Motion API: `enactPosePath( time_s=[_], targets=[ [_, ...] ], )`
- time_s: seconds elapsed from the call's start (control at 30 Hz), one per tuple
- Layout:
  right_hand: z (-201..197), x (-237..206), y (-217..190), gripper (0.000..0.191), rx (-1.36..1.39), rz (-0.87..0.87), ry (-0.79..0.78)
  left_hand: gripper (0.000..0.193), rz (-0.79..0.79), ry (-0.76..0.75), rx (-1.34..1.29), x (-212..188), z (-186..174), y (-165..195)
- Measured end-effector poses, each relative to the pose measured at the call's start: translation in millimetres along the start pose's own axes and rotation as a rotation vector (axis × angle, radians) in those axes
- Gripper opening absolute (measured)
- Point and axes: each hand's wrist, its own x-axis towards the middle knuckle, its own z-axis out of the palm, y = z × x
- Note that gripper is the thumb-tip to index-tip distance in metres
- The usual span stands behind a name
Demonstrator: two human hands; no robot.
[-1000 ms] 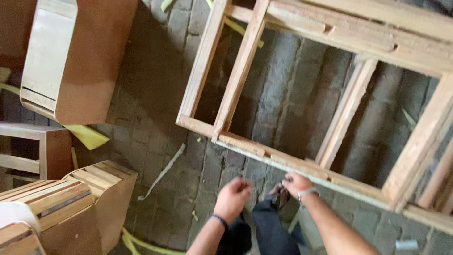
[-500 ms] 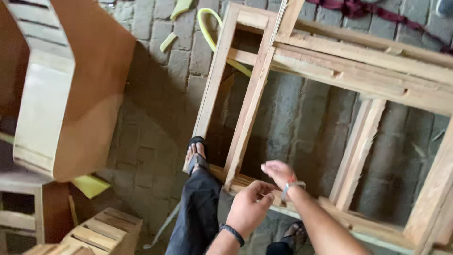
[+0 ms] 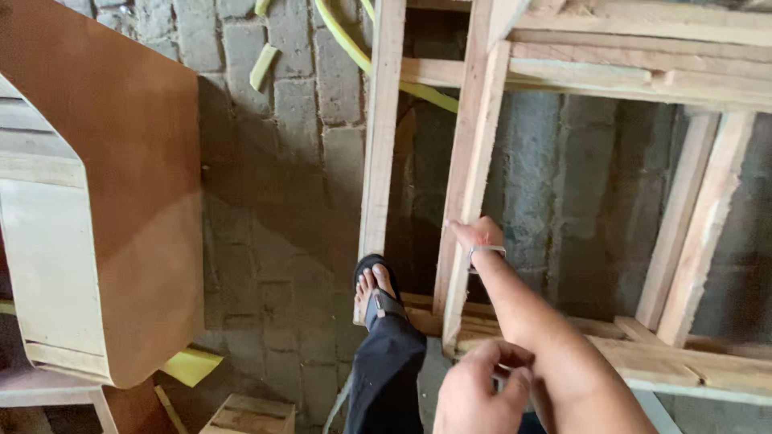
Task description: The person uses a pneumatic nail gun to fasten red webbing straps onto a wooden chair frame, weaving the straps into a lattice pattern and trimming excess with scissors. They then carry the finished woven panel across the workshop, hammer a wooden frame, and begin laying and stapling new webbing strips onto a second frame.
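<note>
Here, right hand (image 3: 476, 234) gripping wooden frame (image 3: 469, 173) upright, left hand (image 3: 476, 394) curled, below, apart.

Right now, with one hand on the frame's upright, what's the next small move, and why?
Probably close the right hand fully around the inner upright before shifting the wooden frame. That hand only touches the upright's edge, the left hand is off the wood near the forearm, and a sandalled foot rests by the bottom rail.
</note>
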Motion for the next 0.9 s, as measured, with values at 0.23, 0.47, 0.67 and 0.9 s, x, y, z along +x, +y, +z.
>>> enactPosePath(
  time_s=[0.23,0.47,0.67,0.9],
  targets=[
    [11.4,12.2,1.2,0.038,-0.062,-0.048,0.125,0.02,-0.003,0.028,-0.086,8.8,-22.1,16.2],
    [10.5,14.3,9.2,0.034,-0.067,-0.15,0.11,0.032,-0.081,0.293,-0.016,67.2,-9.4,-72.0],
    [29.7,35.7,25.2,0.031,-0.059,-0.155,0.156,0.084,0.026,0.287,-0.162,173.8,24.4,-132.8],
    [42.3,37.1,45.5,0.032,-0.045,-0.135,0.118,0.066,-0.058,0.384,0.187,216.5,40.6,-156.5]
  ],
)
